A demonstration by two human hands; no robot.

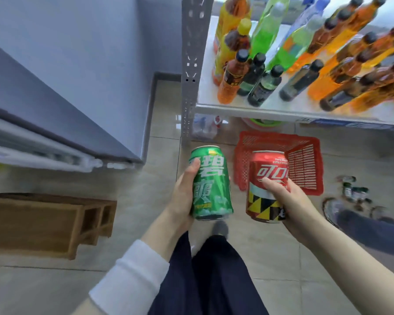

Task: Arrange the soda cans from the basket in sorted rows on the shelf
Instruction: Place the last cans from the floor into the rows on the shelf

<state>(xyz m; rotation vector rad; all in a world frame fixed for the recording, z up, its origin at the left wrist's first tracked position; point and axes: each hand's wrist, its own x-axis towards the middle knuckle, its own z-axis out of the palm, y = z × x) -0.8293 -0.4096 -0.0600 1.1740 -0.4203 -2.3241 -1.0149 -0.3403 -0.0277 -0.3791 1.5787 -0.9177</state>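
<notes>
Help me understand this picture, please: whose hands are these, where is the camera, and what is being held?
There is no machine here. A person wears one wide-angle camera on the head, and it looks forward and down at their own hands. The left hand grips a green can, and the right hand grips a red can. Both cans are roughly upright and apart from each other. Behind the red can, a red basket sits on the tiled floor. No cans show in the part of it you can see. Above and behind the basket is a white shelf crowded with bottles, which are orange, green and dark. No cans show on the shelf in this view.
</notes>
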